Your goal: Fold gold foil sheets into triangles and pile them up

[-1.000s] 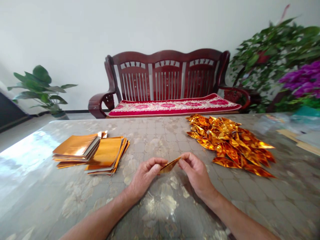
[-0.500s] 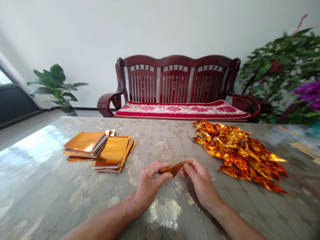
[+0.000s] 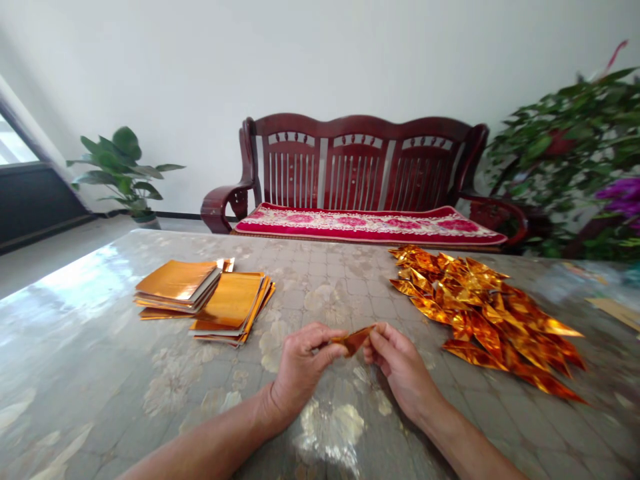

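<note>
A small folded piece of gold foil paper (image 3: 357, 340) is held between both hands above the table. My left hand (image 3: 306, 357) pinches its left end between thumb and fingers. At the other end, the fingertips of my right hand (image 3: 397, 360) are closed on its tip. To the left lie two stacks of flat gold foil sheets (image 3: 231, 300), partly overlapping. On the right is a heap of folded, pointed gold foil pieces (image 3: 483, 313). My fingers cover parts of the held paper.
The table (image 3: 165, 433) has a clear, shiny cover over a floral pattern. Plastic wrapping (image 3: 580, 280) and a flat tan piece (image 3: 615, 312) lie at its right side. Behind stand a dark red wooden bench (image 3: 355, 173) and potted plants (image 3: 123, 167).
The view has turned slightly left, so the surroundings sit a little further right. Both hands keep hold of the folded paper, whose visible shape between the fingers has altered slightly.
</note>
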{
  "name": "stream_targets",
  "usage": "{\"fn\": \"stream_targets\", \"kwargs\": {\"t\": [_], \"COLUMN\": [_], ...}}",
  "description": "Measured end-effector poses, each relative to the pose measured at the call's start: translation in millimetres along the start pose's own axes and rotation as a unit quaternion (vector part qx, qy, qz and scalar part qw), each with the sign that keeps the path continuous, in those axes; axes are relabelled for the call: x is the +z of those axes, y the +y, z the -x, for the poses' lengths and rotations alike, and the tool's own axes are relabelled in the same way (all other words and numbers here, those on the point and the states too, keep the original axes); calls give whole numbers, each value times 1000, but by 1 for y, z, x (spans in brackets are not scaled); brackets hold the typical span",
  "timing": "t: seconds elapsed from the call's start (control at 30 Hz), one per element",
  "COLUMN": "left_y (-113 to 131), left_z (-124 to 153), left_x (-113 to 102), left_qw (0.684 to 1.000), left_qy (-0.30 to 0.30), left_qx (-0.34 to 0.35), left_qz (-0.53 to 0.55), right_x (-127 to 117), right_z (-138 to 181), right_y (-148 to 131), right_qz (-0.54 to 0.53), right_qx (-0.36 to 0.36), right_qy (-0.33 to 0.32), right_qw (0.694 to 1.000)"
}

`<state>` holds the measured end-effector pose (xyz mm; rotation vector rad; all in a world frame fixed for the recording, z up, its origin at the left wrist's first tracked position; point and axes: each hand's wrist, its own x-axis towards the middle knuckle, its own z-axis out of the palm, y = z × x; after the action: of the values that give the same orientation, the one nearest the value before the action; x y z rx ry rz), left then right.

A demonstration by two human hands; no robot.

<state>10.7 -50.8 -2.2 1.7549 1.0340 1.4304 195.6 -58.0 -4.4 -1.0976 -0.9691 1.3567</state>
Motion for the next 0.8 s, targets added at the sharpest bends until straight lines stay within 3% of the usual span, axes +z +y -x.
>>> {"fn": "stream_targets", "kwargs": {"t": [0.2, 0.3, 0.37, 0.43, 0.57, 0.67, 0.8], "left_y": [-10, -17, -20, -18, -5, 4, 3], "left_z": [-11, -17, -17, -15, -9, -5, -3], "left_x": [-3, -5, -7, -9, -11, -5, 5], "left_qw": [990, 988, 990, 986, 940, 909, 909], "left_qy": [33, 38, 37, 25, -41, -108, -131], "left_qx": [-138, -146, -103, -17, 154, 194, 179], "left_qz": [-2, -35, -92, -163, -302, -353, -353], "right_x": [3, 5, 4, 3, 3, 6, 8], "right_z": [4, 5, 5, 5, 8, 11, 13], "right_y": [3, 4, 4, 5, 5, 3, 2], "right_qz": [62, 101, 120, 134, 162, 177, 190], "right_qx": [-75, -105, -114, -118, -126, -134, -141], "right_qy": [43, 44, 39, 35, 25, 20, 19], "right_qw": [994, 988, 985, 983, 978, 975, 971]}}
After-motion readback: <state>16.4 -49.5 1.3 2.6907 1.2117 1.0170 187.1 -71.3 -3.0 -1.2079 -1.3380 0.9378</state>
